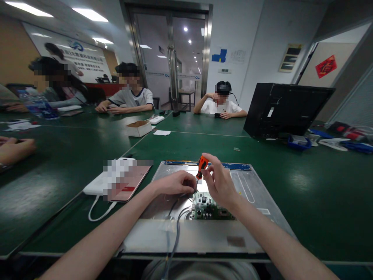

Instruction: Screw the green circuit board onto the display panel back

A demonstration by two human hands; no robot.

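The screwdriver (202, 166) was held almost upright over the far left corner of the board (204, 200), its handle grasped by the fingers of the right hand (220, 182). The fingers of the left hand (179, 182) were bunched beside the shaft; whether anything was pinched in them could not be told. The board was already laid on the panel (256, 190), which was set flat on the near part of the table (320, 194). Cables (177, 229) were led off toward the near edge. The work at that corner was judged unfinished, since the tool was still applied there; whether other corners were fastened could not be made out.
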